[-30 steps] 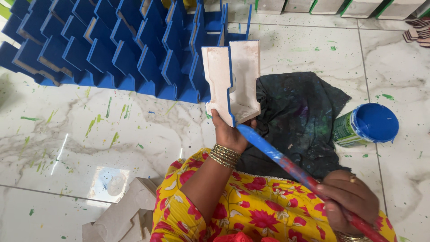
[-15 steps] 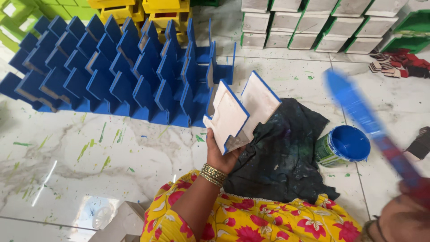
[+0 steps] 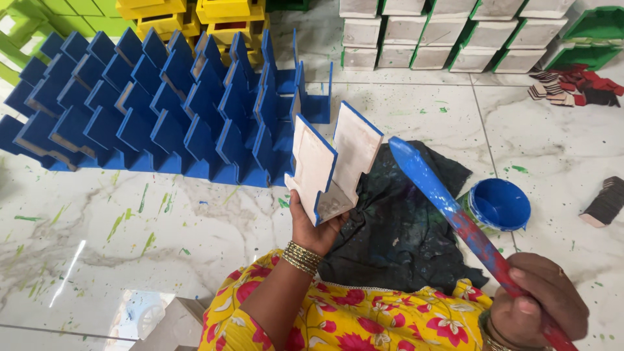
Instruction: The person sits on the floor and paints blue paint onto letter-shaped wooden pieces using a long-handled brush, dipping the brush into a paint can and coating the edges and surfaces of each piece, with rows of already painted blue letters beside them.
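White notched block [image 3: 333, 166] is gripped by left hand [image 3: 313, 227], brush [image 3: 455, 218] clenched in right hand [image 3: 536, 302]; blue paint can [image 3: 499, 205] and dark cloth [image 3: 403, 221] lie between on floor [image 3: 162, 247].

Glossy white marble floor [image 3: 162, 247] flecked with green paint, grey grout lines, soft window glare at lower left

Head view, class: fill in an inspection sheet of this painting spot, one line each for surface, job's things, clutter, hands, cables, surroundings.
Surface: white marble floor, flecked with green paint.
Job's things: pale notched board with blue edges; blue-coated brush with red handle; open can of blue paint.
Clutter: dark paint-stained cloth under the work.
Hands: left hand grips the board's lower end; right hand holds the brush handle.
Cables: nothing seen.
Surroundings: rows of blue painted pieces; yellow pieces; white blocks.
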`<state>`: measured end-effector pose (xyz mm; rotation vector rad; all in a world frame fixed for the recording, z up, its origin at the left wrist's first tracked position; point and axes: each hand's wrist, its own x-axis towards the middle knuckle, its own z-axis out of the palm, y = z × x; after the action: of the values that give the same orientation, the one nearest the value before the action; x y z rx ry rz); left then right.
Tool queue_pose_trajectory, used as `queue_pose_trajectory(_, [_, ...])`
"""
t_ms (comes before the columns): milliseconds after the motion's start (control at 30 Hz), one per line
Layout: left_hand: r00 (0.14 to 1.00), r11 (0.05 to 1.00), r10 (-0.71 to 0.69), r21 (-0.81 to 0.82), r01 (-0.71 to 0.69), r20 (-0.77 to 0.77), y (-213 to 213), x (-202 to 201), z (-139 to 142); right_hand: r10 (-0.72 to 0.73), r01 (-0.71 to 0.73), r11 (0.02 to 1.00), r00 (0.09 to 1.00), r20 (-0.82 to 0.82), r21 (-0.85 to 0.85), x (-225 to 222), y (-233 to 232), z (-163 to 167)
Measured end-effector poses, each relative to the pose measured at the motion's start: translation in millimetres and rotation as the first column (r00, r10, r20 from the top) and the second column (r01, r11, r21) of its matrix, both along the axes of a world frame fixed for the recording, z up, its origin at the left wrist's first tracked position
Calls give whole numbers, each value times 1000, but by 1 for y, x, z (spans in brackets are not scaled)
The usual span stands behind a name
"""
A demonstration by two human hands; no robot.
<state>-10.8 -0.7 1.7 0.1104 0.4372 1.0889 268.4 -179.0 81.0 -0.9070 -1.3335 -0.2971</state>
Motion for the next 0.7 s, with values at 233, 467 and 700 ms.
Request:
queue_pose_trajectory(233, [1000,1000,1,-8,-1,7,-2,1,5,20,-18,996,999,26,-90,-16,5,9])
queue_pose_trajectory(467, [1000,1000,-7,-17,7,-22,-1,-1,5,47,-47,999,999,8,9,-17,9,9])
queue_pose_trajectory(700, [1000,999,-13,-30,13,-15,-2,1,5,38,-32,995,997,67,-92,-23,9,7])
